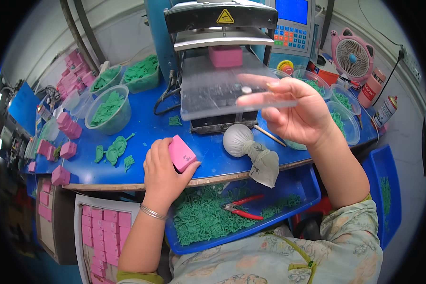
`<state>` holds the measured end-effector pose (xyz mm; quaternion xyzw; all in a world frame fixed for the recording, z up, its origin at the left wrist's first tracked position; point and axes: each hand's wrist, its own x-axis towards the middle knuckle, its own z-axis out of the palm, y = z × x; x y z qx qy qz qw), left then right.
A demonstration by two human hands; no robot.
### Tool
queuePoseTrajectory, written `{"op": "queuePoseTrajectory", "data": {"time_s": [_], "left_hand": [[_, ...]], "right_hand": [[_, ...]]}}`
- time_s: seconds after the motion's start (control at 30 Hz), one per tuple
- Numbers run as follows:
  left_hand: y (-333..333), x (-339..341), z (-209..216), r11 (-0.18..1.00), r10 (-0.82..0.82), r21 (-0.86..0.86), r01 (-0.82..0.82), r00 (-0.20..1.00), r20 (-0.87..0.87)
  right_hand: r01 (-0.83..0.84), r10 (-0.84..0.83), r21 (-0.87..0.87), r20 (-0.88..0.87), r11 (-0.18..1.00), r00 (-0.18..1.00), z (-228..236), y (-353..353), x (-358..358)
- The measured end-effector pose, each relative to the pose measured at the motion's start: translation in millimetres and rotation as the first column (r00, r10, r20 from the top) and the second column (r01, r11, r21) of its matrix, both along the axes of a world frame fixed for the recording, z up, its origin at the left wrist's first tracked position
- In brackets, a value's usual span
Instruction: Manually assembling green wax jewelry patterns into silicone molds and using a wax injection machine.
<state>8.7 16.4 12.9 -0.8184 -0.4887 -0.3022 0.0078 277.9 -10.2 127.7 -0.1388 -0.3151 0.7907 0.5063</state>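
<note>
My left hand [163,173] is wrapped round a pink block [181,154] with small dark marks, near the front edge of the blue table. My right hand [298,106] grips the right end of a clear flat plate [213,90], which is raised and slightly tilted in front of a press [222,33]. Some of its fingers are blurred and show beside or through the plate. Another pink block [226,56] sits under the press head, behind the plate. A grey-white cloth pouch with a round, tied end [239,140] lies right of my left hand.
Green wax-like pieces [113,150] lie left on the blue table [151,111]; tubs [111,109] hold more. Below the edge, a blue tray [312,189] holds green scraps and red-handled cutters [244,208]. A pink fan [352,57] and spray can [386,111] stand right.
</note>
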Motion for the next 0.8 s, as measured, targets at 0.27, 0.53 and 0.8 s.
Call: {"op": "queuePoseTrajectory", "data": {"time_s": [0.27,0.53,0.8], "left_hand": [[-2.7,1.3,0.9,0.999,0.008,0.049,-0.009,1.0,0.02],[-2.0,-0.5,-4.5,0.999,0.009,0.034,-0.009,1.0,-0.004],[-3.9,0.7,-2.1,0.999,0.033,0.025,-0.032,0.999,-0.021]], "right_hand": [[0.458,-0.52,0.247,0.38,0.854,0.765,-19.9,6.4,-19.5],[0.516,-0.591,0.289,0.372,0.806,0.715,-31.2,15.0,-29.6],[0.518,-0.586,0.273,0.377,0.811,0.718,-38.6,13.4,-34.7]]}}
